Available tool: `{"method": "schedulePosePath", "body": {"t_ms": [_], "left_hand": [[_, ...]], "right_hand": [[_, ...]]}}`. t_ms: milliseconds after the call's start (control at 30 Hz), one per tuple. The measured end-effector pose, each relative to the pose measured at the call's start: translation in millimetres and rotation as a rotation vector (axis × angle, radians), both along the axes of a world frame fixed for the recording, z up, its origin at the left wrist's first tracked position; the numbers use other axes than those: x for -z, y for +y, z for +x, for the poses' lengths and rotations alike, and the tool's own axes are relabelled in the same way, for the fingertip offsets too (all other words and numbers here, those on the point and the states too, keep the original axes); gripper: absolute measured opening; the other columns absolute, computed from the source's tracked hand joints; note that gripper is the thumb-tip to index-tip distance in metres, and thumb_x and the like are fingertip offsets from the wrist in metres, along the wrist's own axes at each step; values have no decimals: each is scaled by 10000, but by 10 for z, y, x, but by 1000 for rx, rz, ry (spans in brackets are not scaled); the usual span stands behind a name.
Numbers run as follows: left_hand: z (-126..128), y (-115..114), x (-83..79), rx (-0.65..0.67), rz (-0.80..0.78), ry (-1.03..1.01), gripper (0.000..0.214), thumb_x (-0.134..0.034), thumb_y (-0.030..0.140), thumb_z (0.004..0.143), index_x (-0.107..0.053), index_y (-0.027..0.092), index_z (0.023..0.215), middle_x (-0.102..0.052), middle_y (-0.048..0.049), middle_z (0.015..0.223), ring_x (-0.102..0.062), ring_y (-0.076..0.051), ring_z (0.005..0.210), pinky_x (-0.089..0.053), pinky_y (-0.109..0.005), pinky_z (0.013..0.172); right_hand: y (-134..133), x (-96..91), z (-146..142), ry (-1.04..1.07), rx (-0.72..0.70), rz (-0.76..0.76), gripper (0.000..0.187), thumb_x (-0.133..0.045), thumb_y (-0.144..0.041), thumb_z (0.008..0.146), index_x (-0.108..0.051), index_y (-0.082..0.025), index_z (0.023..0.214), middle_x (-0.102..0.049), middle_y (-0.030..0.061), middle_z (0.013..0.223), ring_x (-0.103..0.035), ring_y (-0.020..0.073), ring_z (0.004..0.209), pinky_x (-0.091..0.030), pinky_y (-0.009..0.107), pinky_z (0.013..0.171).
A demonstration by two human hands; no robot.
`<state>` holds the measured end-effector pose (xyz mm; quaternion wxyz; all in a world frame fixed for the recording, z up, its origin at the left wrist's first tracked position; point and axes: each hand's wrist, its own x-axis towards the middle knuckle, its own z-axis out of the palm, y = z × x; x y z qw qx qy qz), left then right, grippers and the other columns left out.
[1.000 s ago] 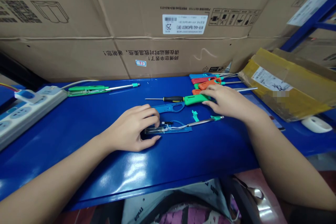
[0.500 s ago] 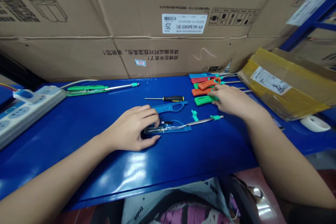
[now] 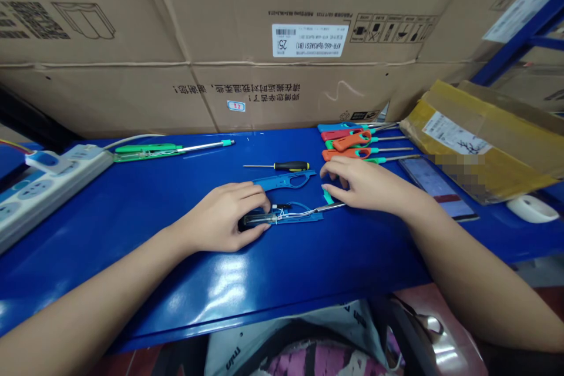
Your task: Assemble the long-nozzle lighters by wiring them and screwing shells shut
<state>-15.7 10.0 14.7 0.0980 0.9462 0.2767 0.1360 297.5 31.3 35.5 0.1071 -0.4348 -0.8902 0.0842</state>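
L hand (image 3: 231,217) grips one end of the opened blue casing (image 3: 311,217), on the table (image 3: 308,270); R hand (image 3: 368,182) parted, nothing visibly held, nr teal clip (image 3: 326,195) (contact unclear). Step's prob. parts-handling; next move likely calls for light pinch, wires (image 3: 297,214) undisturbed.

Left forearm (image 3: 114,282) and right forearm (image 3: 471,264) both bare, angling up from the lower corners. Left hand (image 3: 227,217) is knuckles-up, fingers curled, thumb stretched out below them. Right hand (image 3: 363,182) is kinda loose, fingers bent, thumb apart from them
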Motion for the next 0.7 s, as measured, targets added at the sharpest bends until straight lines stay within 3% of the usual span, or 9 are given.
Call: {"method": "schedulePosePath", "body": {"t_ms": [67, 167, 267, 367, 467, 567, 700], "left_hand": [[13, -8, 22, -1, -15, -15, 164, -586, 327, 923, -625, 199, 1020, -668, -45, 986, -621, -213, 892, -493, -345, 801], [47, -31, 52, -3, -47, -39, 177, -584, 342, 943, -630, 197, 1034, -668, -50, 1025, -623, -212, 939, -497, -335, 836], [84, -54, 73, -10, -61, -47, 192, -585, 359, 959, -630, 199, 1057, -672, -50, 1060, -623, -210, 974, -495, -324, 858], [111, -61, 93, -14, -56, -50, 210, -585, 385, 976, -630, 207, 1078, -679, -45, 1076, -625, -205, 981, -492, -319, 857], [126, -64, 107, -15, -58, -68, 225, -585, 410, 986, -630, 216, 1089, -685, -37, 1088, -628, -201, 999, -488, -319, 868], [128, -81, 98, -26, -62, -81, 236, -596, 419, 979, -632, 218, 1097, -686, -34, 1095, -625, -202, 1015, -485, -325, 881], [117, -102, 59, -44, -46, -88, 235, -627, 388, 942, -634, 211, 1097, -685, -34, 1076, -618, -211, 986, -477, -352, 890]], "right_hand": [[3, 33, -25, 30, -35, -54, 123, -540, -167, 908, -648, -177, 968, -668, 41, 855, -594, 161, 712, -420, 279, 639], [14, 31, -39, 42, -56, -36, 191, -467, -156, 954, -657, -161, 954, -676, 67, 892, -605, 171, 770, -421, 287, 697], [0, -18, -27, 0, -6, 9, 178, -563, -328, 958, -662, -181, 962, -677, 58, 900, -600, 181, 774, -392, 285, 662], [-5, -27, -16, -69, -34, -16, 87, -651, -286, 879, -669, -203, 900, -676, 17, 828, -596, 168, 719, -367, 275, 626], [28, 61, -53, -63, -95, 17, 132, -560, -183, 921, -690, -194, 941, -699, 44, 915, -633, 187, 817, -412, 293, 722], [69, 190, -123, -74, -105, 125, 205, -496, -187, 983, -685, -192, 1062, -692, 85, 1057, -628, 235, 968, -426, 340, 820], [60, 238, -185, -59, -110, 190, 206, -502, -177, 976, -663, -186, 1105, -667, 98, 1094, -589, 258, 1011, -426, 383, 869]]}}
